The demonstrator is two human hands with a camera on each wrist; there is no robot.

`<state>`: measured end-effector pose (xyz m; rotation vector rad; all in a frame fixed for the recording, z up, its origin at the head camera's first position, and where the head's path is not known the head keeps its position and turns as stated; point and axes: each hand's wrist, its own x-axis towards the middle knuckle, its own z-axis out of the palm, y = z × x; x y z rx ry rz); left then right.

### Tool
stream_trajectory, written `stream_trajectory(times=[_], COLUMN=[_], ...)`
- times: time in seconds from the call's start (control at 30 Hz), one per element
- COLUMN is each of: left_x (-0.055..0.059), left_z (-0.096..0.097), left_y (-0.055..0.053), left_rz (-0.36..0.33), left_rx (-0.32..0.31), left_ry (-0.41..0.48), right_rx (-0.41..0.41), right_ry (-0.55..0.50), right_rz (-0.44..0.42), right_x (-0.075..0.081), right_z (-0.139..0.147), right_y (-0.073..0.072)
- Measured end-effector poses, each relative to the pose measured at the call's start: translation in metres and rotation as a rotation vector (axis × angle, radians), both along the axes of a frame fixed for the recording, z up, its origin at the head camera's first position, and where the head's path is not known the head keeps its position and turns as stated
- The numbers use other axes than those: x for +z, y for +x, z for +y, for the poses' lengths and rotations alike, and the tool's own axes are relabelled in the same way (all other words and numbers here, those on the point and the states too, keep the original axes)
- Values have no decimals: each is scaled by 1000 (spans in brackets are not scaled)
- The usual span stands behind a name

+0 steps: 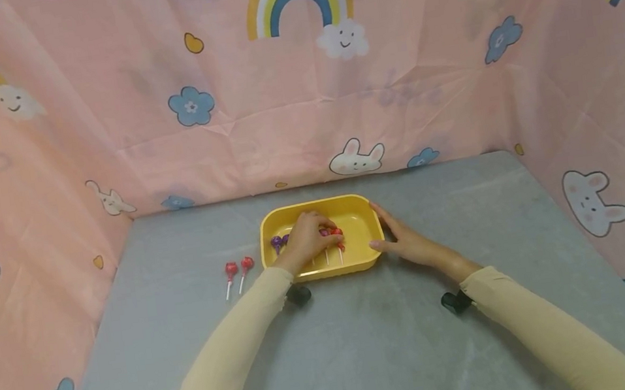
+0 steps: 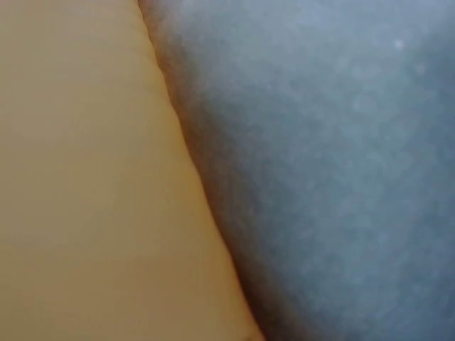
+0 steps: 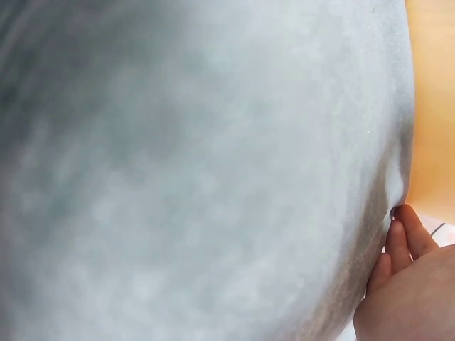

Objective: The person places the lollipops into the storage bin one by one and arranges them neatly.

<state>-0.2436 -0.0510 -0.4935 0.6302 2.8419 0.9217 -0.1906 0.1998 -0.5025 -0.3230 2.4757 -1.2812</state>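
A yellow tray stands toward the back of the grey table, with several lollipops in it. Purple lollipops lie at its left side. My left hand reaches over the front rim, its thumb and fingers pinching a red lollipop beside others whose white sticks point toward me; the palm hides part of the row. At the tray's right end, my right hand holds the rim between thumb and fingers. The right wrist view shows right-hand fingers touching the tray's outer wall.
Two red lollipops lie on the grey table just left of the tray. A pink patterned cloth hangs behind and along both sides. Dark wrist cameras sit under the sleeves. The left wrist view is mostly blurred yellow and grey surfaces.
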Motion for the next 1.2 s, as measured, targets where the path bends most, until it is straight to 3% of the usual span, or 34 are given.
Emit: stream_trajectory(times=[0.93,1.2], left_x=[0,0], left_z=[0,0], left_y=[-2,-2], left_rz=[-14,-45], left_rx=[20,41], left_ry=[35,63], right_rx=[13,6], right_ry=[-19,-5], right_rz=[16,-4], right_x=[3,1], right_z=[0,0], right_y=[-1,-1])
